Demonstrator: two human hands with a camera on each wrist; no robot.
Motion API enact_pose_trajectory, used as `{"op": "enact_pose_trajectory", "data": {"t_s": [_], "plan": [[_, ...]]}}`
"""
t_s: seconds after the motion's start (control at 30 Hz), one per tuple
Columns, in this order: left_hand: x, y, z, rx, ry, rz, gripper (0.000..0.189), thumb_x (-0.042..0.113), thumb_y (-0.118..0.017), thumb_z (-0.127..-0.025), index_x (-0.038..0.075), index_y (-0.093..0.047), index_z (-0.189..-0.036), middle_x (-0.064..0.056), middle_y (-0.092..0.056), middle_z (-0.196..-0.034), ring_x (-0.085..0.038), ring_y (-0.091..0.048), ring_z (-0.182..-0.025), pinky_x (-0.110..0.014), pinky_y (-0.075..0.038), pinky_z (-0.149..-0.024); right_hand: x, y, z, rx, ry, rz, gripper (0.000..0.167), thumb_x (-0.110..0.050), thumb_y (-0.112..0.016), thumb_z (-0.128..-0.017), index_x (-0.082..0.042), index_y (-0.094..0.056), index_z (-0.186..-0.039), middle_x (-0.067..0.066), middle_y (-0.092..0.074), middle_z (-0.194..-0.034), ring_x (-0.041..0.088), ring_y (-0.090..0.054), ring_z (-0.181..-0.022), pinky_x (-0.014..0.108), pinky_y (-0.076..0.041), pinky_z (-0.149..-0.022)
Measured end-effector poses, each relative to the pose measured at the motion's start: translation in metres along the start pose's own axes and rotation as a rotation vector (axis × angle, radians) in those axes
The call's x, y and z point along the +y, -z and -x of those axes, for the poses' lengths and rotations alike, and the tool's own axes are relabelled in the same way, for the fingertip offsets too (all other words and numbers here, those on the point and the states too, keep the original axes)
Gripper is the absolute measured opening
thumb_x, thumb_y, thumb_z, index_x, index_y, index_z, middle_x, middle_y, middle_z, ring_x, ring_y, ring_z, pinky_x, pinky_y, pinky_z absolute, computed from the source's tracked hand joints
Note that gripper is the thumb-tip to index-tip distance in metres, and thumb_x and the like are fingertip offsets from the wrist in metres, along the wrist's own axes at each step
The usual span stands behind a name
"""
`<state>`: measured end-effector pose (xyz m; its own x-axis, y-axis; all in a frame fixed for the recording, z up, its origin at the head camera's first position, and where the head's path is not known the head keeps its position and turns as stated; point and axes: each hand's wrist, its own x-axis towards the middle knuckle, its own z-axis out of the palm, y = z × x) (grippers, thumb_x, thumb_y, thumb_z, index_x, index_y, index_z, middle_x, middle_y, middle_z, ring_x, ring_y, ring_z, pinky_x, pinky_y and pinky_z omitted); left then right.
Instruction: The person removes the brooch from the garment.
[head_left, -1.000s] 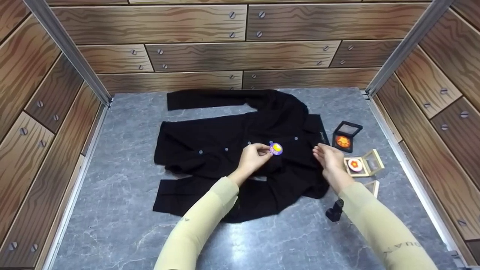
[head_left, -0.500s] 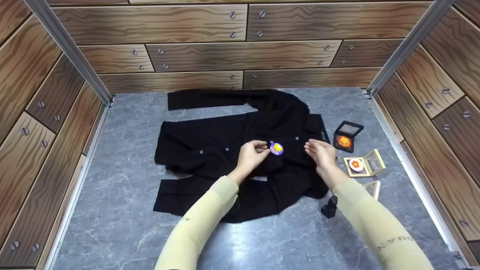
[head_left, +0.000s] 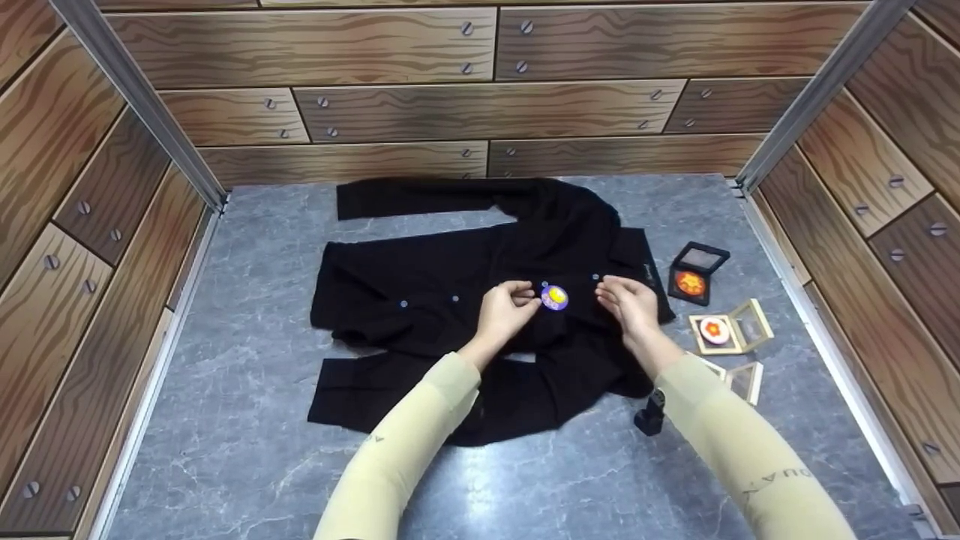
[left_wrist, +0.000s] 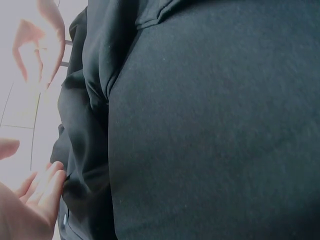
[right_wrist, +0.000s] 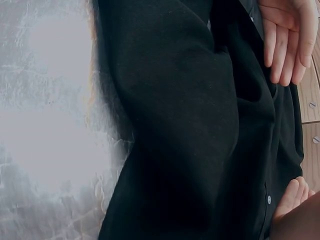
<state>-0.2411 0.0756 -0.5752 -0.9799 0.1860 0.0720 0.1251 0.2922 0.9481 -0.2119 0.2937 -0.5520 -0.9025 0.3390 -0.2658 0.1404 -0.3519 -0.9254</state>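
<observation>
A black long-sleeved shirt [head_left: 420, 277] lies spread on the floor, its collar to the right, with small buttons along the front. On it lies a round purple-edged badge [head_left: 555, 298] with a yellow middle. Just left of the badge is my left hand [head_left: 506, 307], fingers extended and thumb apart; in the left wrist view that hand [left_wrist: 35, 200] shows nothing between thumb and fingers. My right hand [head_left: 631, 311] hovers to the right of the badge near a button, fingers loosely bent and holding nothing. Only part of the right hand [right_wrist: 295, 200] shows in the right wrist view.
Right of the collar stand an open black case [head_left: 703, 259] with an orange disc and an open beige case [head_left: 750, 326] with a red-flowered white disc. Another beige case [head_left: 745, 381] is partly behind my right sleeve. Wood-patterned walls [head_left: 390, 112] surround the grey floor [head_left: 247, 300].
My right hand has moved left from the collar edge toward the badge. The left hand's fingers have drawn slightly away from the badge, which stays in place.
</observation>
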Motion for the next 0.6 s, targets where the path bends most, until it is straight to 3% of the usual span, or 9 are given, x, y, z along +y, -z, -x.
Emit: {"op": "enact_pose_trajectory", "data": {"t_s": [0.13, 0.33, 0.6], "plan": [[0.001, -0.003, 0.0, -0.005, 0.01, -0.003, 0.036, 0.002, -0.079, -0.089, -0.011, -0.072, -0.121, -0.023, -0.08, -0.11, -0.033, -0.081, -0.101, -0.029, -0.064, -0.089, 0.006, -0.003, -0.002, -0.003, 0.013, 0.046, 0.011, 0.005, -0.057, -0.103, 0.003, -0.068, -0.106, -0.006, -0.073, -0.077, 0.004, -0.073, -0.072, 0.019, -0.062, -0.08], [0.003, -0.009, 0.0, -0.021, 0.039, -0.001, 0.037, 0.004, -0.079, -0.089, -0.01, -0.072, -0.122, -0.023, -0.08, -0.111, -0.032, -0.081, -0.102, -0.028, -0.064, -0.088, 0.015, -0.007, -0.004, 0.022, 0.025, 0.127, 0.031, 0.005, -0.059, -0.102, 0.02, -0.057, -0.129, -0.009, -0.071, -0.078, 0.003, -0.071, -0.074, 0.018, -0.061, -0.081], [0.0, -0.015, 0.001, -0.02, 0.065, -0.006, 0.037, 0.004, -0.08, -0.089, -0.01, -0.072, -0.122, -0.022, -0.08, -0.109, -0.033, -0.081, -0.101, -0.028, -0.064, -0.087, 0.024, -0.01, -0.007, 0.031, 0.023, 0.207, 0.039, 0.005, -0.061, -0.101, 0.023, -0.054, -0.135, -0.007, -0.071, -0.083, 0.002, -0.071, -0.076, 0.017, -0.061, -0.083]]}}
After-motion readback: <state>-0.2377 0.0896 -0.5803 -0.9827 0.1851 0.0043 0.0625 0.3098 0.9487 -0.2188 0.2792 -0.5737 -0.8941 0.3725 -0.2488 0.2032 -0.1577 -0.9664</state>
